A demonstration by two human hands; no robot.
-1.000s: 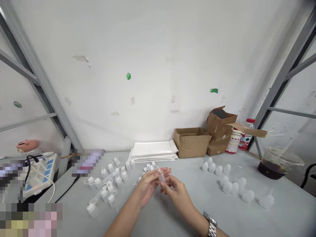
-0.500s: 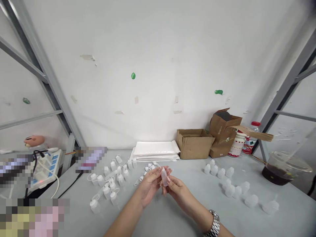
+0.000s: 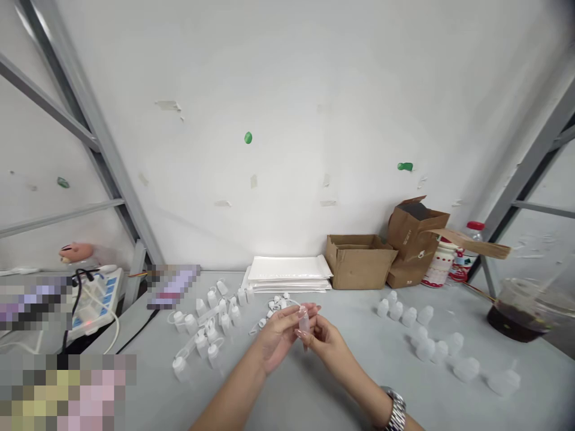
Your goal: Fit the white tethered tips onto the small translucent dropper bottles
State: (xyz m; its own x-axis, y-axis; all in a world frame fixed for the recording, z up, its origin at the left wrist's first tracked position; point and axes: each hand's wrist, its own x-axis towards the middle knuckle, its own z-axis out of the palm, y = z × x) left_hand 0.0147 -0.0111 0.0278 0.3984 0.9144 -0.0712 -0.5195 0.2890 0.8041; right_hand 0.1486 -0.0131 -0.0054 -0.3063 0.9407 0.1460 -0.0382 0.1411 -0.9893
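Note:
A small translucent bottle (image 3: 304,321) stands nearly upright between my two hands, low in the middle of the view. My left hand (image 3: 279,337) has its fingers closed on the bottle's upper part, near a white piece at its top. The fingers of my right hand (image 3: 321,337) pinch its lower part from the right. Just behind my left hand lies a small pile of white caps (image 3: 279,302). Several bottles with white strapped caps (image 3: 202,343) are grouped on the left. On the right are several translucent bottles without caps (image 3: 424,349).
White envelopes (image 3: 290,269) are stacked by the wall, beside an open cardboard box (image 3: 363,268) and a brown paper bag (image 3: 413,245). A plastic cup of dark drink (image 3: 516,317) is at the far right. A power strip (image 3: 101,302) with cables is at the left.
The view has shifted slightly, so the scene sits further right. The bottle between my hands has turned more upright, and a white piece now shows at its top.

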